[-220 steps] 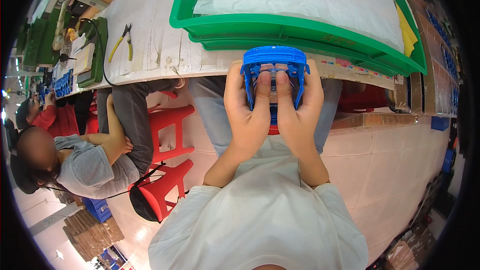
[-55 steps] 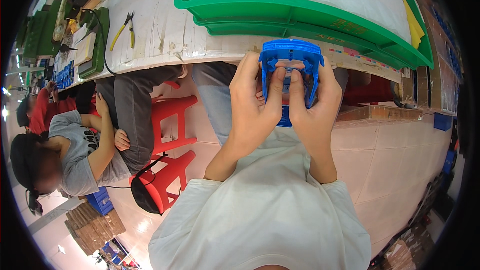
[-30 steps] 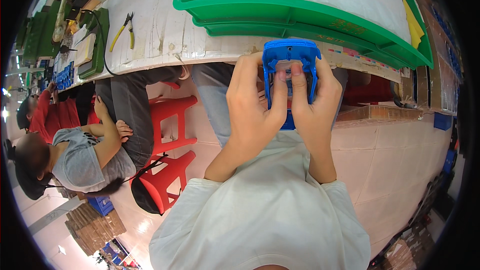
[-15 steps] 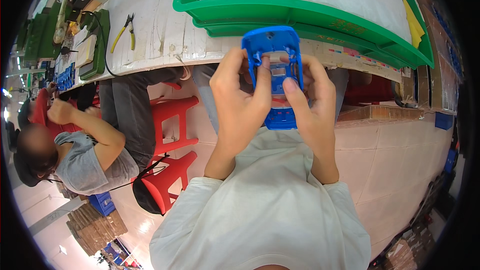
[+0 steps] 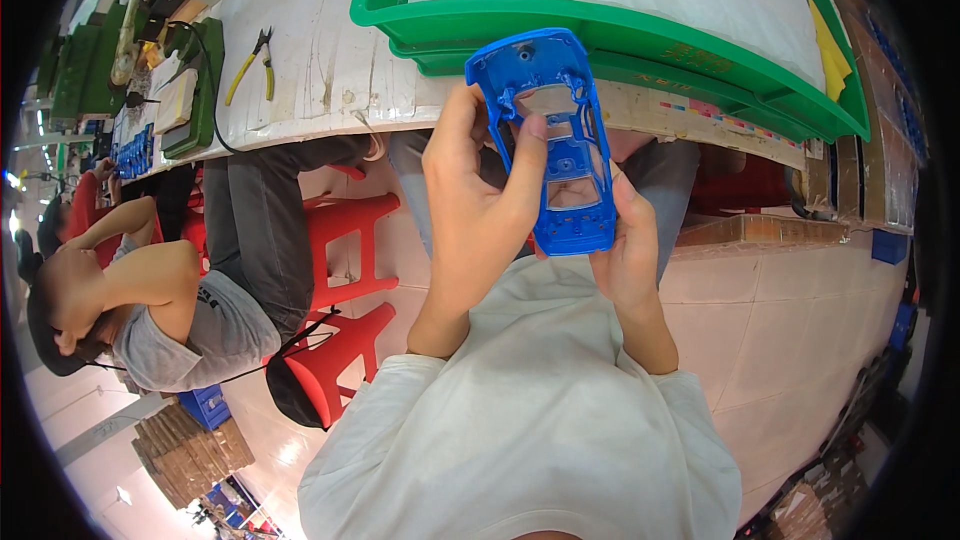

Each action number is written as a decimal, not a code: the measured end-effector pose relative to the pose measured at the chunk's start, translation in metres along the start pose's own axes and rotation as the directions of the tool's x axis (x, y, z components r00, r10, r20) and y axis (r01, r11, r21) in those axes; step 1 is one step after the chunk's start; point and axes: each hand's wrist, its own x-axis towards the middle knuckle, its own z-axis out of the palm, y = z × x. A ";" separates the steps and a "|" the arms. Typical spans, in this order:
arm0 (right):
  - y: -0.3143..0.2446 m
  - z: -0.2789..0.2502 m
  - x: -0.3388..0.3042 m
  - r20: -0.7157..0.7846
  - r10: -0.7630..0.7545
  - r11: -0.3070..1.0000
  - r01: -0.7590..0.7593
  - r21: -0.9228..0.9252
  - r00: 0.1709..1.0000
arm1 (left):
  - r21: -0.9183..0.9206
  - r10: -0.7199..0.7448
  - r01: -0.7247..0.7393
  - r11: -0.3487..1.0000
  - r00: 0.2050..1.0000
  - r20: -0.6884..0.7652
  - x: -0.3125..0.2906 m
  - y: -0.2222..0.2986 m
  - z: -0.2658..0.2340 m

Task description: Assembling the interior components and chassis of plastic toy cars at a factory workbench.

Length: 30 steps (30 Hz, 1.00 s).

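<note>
I hold a blue plastic toy-car body shell [image 5: 553, 130] in both hands, above my lap and in front of the table's edge. Its hollow underside faces me and its window openings show through. My left hand [image 5: 475, 215] grips its left side, with the thumb pressed across the middle of the shell. My right hand [image 5: 625, 250] supports its lower right end from below. The shell is tilted, with its far end pointing up and to the left, toward the green tray [image 5: 600, 25].
The green tray holds a white sheet and stands on a white worktable [image 5: 310, 50]. Yellow-handled pliers [image 5: 250, 60] and green bins [image 5: 190, 90] lie to the left. A person [image 5: 130, 310] sits on red stools [image 5: 335, 260] at my left. The floor is tiled.
The shell has turned from upright and level to tilted up and left, and it rose toward the tray. My left thumb moved across its middle. The person on the left shifted their arms.
</note>
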 end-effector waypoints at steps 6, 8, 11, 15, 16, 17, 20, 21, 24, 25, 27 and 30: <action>-0.002 -0.005 0.000 0.023 -0.006 1.000 0.006 0.010 1.000 | -0.006 -0.073 0.074 0.997 0.987 0.145 -0.014 0.006 -0.001; -0.002 -0.005 0.000 0.028 -0.014 1.000 0.014 0.008 1.000 | 0.000 -0.082 0.082 0.997 0.986 0.142 -0.017 0.003 0.000; -0.001 -0.006 0.000 0.036 -0.019 1.000 0.019 0.006 0.999 | -0.011 -0.080 0.082 0.997 0.988 0.132 -0.019 0.002 0.003; -0.001 -0.010 -0.001 0.049 0.010 0.999 -0.008 -0.051 0.999 | -0.010 -0.020 0.021 1.000 0.993 0.119 -0.017 -0.001 0.003; -0.002 -0.009 -0.001 0.048 0.010 0.999 -0.008 -0.051 0.999 | -0.010 -0.020 0.021 1.000 0.993 0.119 -0.018 0.001 0.004; -0.003 -0.007 -0.001 0.037 0.005 0.998 -0.002 -0.064 0.999 | -0.033 -0.075 0.079 0.996 0.990 0.116 -0.019 0.004 0.005; 0.000 -0.004 -0.002 0.005 -0.055 0.990 0.055 -0.126 0.998 | -0.054 -0.180 0.189 0.981 0.974 0.134 -0.017 0.005 0.005; 0.002 -0.003 -0.002 -0.009 -0.107 0.979 0.104 -0.174 0.994 | -0.048 -0.231 0.240 0.970 0.962 0.149 -0.017 0.005 0.004; 0.001 -0.004 -0.002 0.028 -0.101 0.986 0.104 -0.130 0.994 | 0.095 -0.123 0.109 0.989 0.979 0.160 -0.018 0.001 0.004; 0.002 -0.004 -0.003 0.028 -0.101 0.986 0.104 -0.131 0.994 | 0.095 -0.123 0.109 0.990 0.979 0.160 -0.020 0.001 0.004; 0.004 -0.005 -0.004 0.026 -0.113 0.981 0.116 -0.157 0.993 | 0.011 -0.148 0.148 0.989 0.972 0.181 -0.023 0.003 0.002; 0.005 -0.004 -0.002 0.009 -0.168 0.969 0.167 -0.181 0.986 | 0.002 0.012 -0.012 1.000 0.985 0.172 -0.028 0.000 -0.001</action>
